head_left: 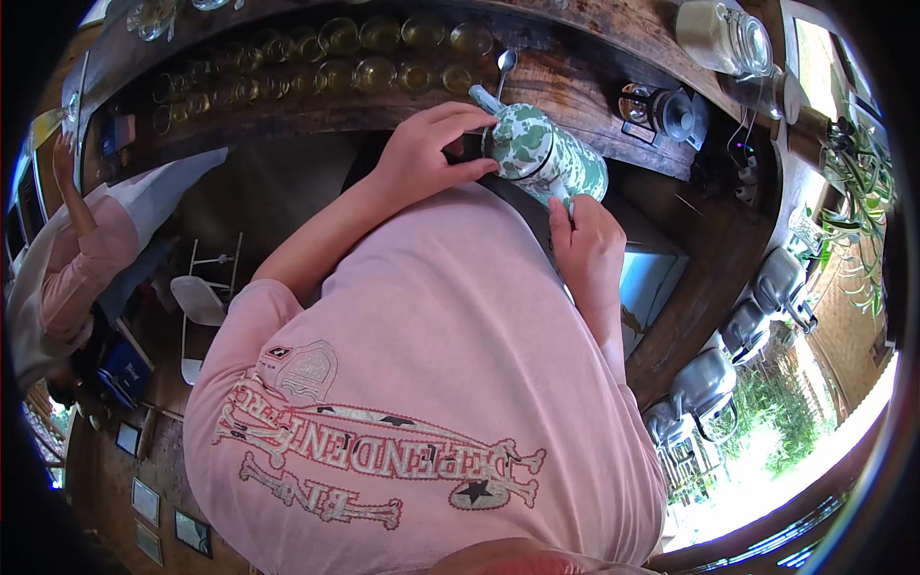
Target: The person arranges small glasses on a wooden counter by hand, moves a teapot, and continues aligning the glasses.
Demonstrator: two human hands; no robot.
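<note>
A green-and-white mottled enamel pot [575,158] with a dark band near its lid end lies tilted in front of me, over the counter's near edge. Its spout [484,99] points up and to the left. My right hand [591,240] is closed around the pot's handle. At the lid end, my left hand [431,149] has its thumb and fingers curled against the pot. Just beyond the spout, a metal spoon [505,67] rests on the wooden counter [565,86].
Rows of glass cups [375,74] with yellowish liquid line the counter's left side. A glass coffee press [661,110] and large glass jar [724,38] stand at right. Another person [81,249] is at far left. A white chair [198,300] stands behind; metal kettles [702,381] line the right ledge.
</note>
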